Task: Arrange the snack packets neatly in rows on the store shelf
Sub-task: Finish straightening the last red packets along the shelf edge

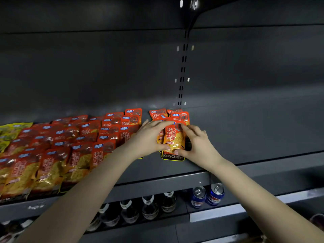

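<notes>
Squaring up a small stack of snack packets [173, 137] on the shelf [245, 135], held upright between the two hands. Left hand [149, 137] curled round the stack's left edge and top corner, right hand [196, 142] pinching its right edge and lower corner, both clamped on the same stack and close together. Looks like the placing step of a fresh row, begun just right of the filled ones. Next, most likely: setting the stack down leaning back, bringing its black-and-yellow bottom seam [172, 157] level with the neighbouring fronts, then opening both hands without tipping it. Calls for a light, even release, given slick foil apt to slide or fan out.

Nearer than the hands and below, on a lower level: dark glass bottles [129, 209] under the left forearm and blue cans [206, 195] under the right wrist, well out of the way. Left of the left hand: overlapping rows of like packets [70, 146], close against that wrist and easy to nudge. Further left again: a few yellow-green packets [10, 130]. Just beyond the fingertips: loose orange packets [158, 114], not lined up, crowding the spot behind the stack. Right of the right hand: dark shelf board running on. Farthest back: a slotted upright [182, 76] on the rear panel.
</notes>
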Demonstrator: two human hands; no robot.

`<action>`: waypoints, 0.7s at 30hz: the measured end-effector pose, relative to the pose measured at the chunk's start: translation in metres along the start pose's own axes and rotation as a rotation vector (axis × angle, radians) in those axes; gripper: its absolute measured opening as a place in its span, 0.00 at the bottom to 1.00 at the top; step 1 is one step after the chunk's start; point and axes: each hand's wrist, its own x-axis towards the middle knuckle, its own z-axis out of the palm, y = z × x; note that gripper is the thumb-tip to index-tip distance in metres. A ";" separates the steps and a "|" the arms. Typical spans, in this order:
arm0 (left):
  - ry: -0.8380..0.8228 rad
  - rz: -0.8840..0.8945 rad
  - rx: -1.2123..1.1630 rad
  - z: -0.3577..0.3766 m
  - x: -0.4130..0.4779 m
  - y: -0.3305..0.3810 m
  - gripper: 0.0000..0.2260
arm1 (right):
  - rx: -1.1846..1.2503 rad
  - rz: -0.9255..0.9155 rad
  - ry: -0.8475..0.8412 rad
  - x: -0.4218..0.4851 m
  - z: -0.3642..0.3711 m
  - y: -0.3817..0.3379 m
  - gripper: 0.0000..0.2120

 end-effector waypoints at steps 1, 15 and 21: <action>0.001 -0.014 0.005 -0.002 -0.002 -0.001 0.37 | 0.002 -0.007 -0.002 0.001 0.001 -0.004 0.45; 0.101 -0.200 -0.005 -0.023 -0.054 -0.036 0.38 | 0.012 -0.147 -0.061 0.016 0.035 -0.055 0.46; 0.126 -0.284 0.026 -0.034 -0.081 -0.052 0.40 | -0.055 -0.236 -0.092 0.023 0.048 -0.082 0.46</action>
